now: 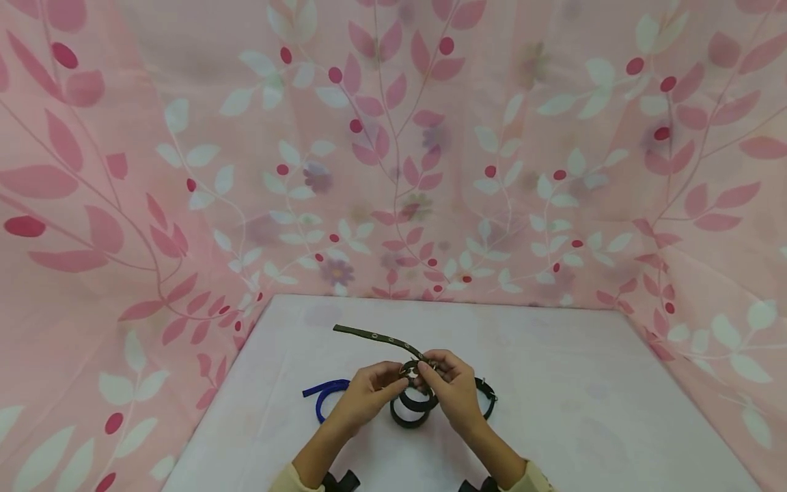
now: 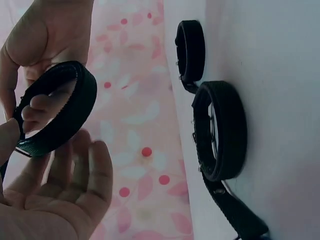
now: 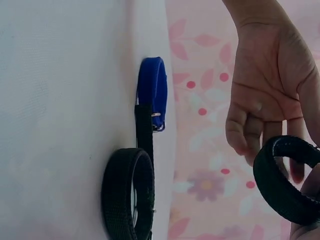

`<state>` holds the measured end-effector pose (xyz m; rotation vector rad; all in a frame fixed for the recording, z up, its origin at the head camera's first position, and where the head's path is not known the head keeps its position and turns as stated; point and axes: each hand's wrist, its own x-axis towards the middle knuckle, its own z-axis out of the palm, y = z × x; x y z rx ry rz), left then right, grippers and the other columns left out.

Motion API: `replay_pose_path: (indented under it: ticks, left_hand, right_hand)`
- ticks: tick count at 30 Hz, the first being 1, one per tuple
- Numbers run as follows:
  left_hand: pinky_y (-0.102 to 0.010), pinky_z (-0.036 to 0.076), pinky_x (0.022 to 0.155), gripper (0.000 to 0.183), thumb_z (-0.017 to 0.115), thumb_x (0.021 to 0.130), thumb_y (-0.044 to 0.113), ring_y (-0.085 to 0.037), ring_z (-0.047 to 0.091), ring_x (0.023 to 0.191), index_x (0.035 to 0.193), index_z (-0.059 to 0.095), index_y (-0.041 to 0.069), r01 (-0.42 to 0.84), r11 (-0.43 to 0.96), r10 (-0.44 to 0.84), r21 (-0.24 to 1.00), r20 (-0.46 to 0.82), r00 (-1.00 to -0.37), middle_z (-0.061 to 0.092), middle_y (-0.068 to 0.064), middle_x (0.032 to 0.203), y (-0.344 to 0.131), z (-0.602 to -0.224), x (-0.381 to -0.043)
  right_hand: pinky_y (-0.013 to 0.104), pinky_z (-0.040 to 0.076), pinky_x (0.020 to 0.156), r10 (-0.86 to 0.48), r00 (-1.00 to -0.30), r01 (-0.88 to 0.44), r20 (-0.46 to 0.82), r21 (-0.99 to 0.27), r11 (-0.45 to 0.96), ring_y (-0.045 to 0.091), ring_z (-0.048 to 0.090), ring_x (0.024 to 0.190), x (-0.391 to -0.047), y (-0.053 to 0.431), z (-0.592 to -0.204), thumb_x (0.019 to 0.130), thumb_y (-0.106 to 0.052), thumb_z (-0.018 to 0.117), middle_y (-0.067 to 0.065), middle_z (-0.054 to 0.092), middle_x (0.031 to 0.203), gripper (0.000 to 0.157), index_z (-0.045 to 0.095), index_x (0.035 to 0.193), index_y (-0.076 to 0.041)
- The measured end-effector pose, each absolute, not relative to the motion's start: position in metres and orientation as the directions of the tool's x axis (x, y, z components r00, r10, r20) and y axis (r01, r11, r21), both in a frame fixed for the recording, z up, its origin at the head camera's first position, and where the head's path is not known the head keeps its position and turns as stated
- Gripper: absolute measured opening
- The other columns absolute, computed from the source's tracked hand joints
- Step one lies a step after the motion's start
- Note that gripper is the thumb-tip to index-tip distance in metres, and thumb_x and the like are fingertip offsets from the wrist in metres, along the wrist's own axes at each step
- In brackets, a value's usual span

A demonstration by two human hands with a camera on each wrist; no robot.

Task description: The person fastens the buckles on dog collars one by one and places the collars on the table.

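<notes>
Above the white table, both hands hold a dark collar [image 1: 418, 402] bent into a loop. Its olive strap end [image 1: 375, 335], lined with metal eyelets, sticks out to the far left. My left hand [image 1: 369, 396] pinches the collar between thumb and forefinger at the buckle area, its other fingers fairly straight. From the other side, my right hand [image 1: 453, 391] grips it near where the strap leaves the loop. In the left wrist view the collar loop [image 2: 82, 115] hangs between the hands; the buckle is mostly hidden by fingers.
On the table [image 1: 584, 383] stand a blue collar [image 3: 150, 90] at the left, a black collar [image 1: 410, 422] below the hands and another black collar [image 1: 490, 396] at the right. Pink leaf-patterned cloth [image 1: 393, 171] surrounds the table at the back and sides.
</notes>
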<state>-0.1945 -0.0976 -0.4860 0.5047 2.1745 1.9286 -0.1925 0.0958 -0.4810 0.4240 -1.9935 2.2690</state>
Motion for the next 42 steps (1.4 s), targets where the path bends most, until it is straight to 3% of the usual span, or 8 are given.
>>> replay_pose_path:
  ticks: [6, 10, 13, 18, 24, 32, 38, 42]
  left_hand:
    - [-0.023, 0.056, 0.082, 0.034, 0.067, 0.095, 0.02, -0.013, 0.069, 0.092, 0.12, 0.065, -0.003, 0.108, 0.013, 0.387, 0.994, 0.095, -0.917, 0.07, -0.02, 0.106, -0.095, -0.487, -0.193]
    - [-0.027, 0.059, 0.081, 0.037, 0.066, 0.096, 0.019, -0.012, 0.069, 0.085, 0.12, 0.063, -0.009, 0.092, -0.05, 0.382, 0.995, 0.104, -0.918, 0.068, -0.025, 0.102, -0.097, -0.485, -0.193]
    - [-0.028, 0.059, 0.079, 0.037, 0.064, 0.097, 0.018, -0.012, 0.07, 0.081, 0.119, 0.062, -0.012, 0.088, -0.065, 0.391, 0.994, 0.107, -0.914, 0.067, -0.02, 0.096, -0.099, -0.484, -0.192]
    - [-0.028, 0.059, 0.08, 0.038, 0.063, 0.098, 0.017, -0.011, 0.07, 0.08, 0.119, 0.061, -0.014, 0.076, -0.072, 0.398, 0.994, 0.099, -0.912, 0.068, -0.017, 0.095, -0.102, -0.484, -0.19]
    - [-0.027, 0.059, 0.079, 0.035, 0.063, 0.097, 0.016, -0.011, 0.069, 0.079, 0.117, 0.062, -0.013, 0.075, -0.084, 0.403, 0.994, 0.102, -0.909, 0.067, -0.016, 0.094, -0.102, -0.486, -0.19]
    - [-0.024, 0.058, 0.074, 0.029, 0.065, 0.096, 0.015, -0.01, 0.066, 0.074, 0.113, 0.064, -0.009, 0.052, -0.036, 0.417, 0.998, 0.062, -0.907, 0.066, -0.01, 0.088, -0.099, -0.486, -0.188]
    - [-0.02, 0.049, 0.062, 0.028, 0.066, 0.095, 0.019, -0.008, 0.056, 0.067, 0.113, 0.067, -0.003, 0.05, 0.033, 0.362, 0.998, 0.035, -0.931, 0.066, -0.006, 0.088, -0.1, -0.485, -0.187]
    - [-0.019, 0.044, 0.058, 0.029, 0.067, 0.094, 0.02, -0.007, 0.052, 0.066, 0.115, 0.067, -0.001, 0.061, 0.06, 0.351, 0.996, 0.036, -0.936, 0.065, -0.005, 0.088, -0.103, -0.486, -0.187]
  right_hand:
    - [0.027, 0.059, 0.07, -0.148, -0.956, -0.235, 0.252, -0.964, -0.125, 0.01, 0.065, 0.075, -0.193, 0.097, -0.484, 0.096, -0.013, 0.065, 0.011, 0.068, 0.091, 0.03, 0.057, 0.112, 0.011]
    - [0.028, 0.059, 0.073, -0.202, -0.946, -0.242, 0.253, -0.967, -0.076, 0.011, 0.065, 0.08, -0.194, 0.099, -0.485, 0.096, -0.012, 0.064, 0.018, 0.066, 0.095, 0.028, 0.058, 0.111, 0.011]
    - [0.028, 0.059, 0.075, -0.237, -0.94, -0.241, 0.246, -0.969, -0.052, 0.013, 0.066, 0.084, -0.195, 0.101, -0.485, 0.097, -0.014, 0.064, 0.025, 0.065, 0.099, 0.027, 0.06, 0.111, 0.008]
    - [0.027, 0.058, 0.076, -0.243, -0.947, -0.214, 0.211, -0.977, -0.012, 0.017, 0.066, 0.086, -0.194, 0.101, -0.483, 0.095, -0.017, 0.066, 0.023, 0.065, 0.101, 0.025, 0.064, 0.11, 0.003]
    - [0.029, 0.058, 0.08, -0.249, -0.94, -0.244, 0.233, -0.97, 0.014, 0.015, 0.065, 0.089, -0.194, 0.103, -0.482, 0.095, -0.015, 0.066, 0.024, 0.065, 0.102, 0.027, 0.063, 0.112, 0.005]
    - [0.028, 0.059, 0.077, -0.253, -0.905, -0.366, 0.342, -0.929, 0.053, 0.015, 0.071, 0.085, -0.197, 0.104, -0.479, 0.096, -0.012, 0.065, 0.021, 0.072, 0.101, 0.022, 0.067, 0.114, -0.001]
    - [0.027, 0.056, 0.077, -0.166, -0.9, -0.425, 0.403, -0.897, 0.125, 0.013, 0.068, 0.088, -0.196, 0.104, -0.474, 0.091, -0.016, 0.072, 0.01, 0.074, 0.096, 0.021, 0.071, 0.111, -0.009]
    - [0.025, 0.054, 0.073, -0.133, -0.904, -0.422, 0.405, -0.895, 0.143, 0.009, 0.064, 0.084, -0.197, 0.105, -0.474, 0.091, -0.015, 0.072, 0.009, 0.073, 0.094, 0.025, 0.069, 0.114, -0.007]
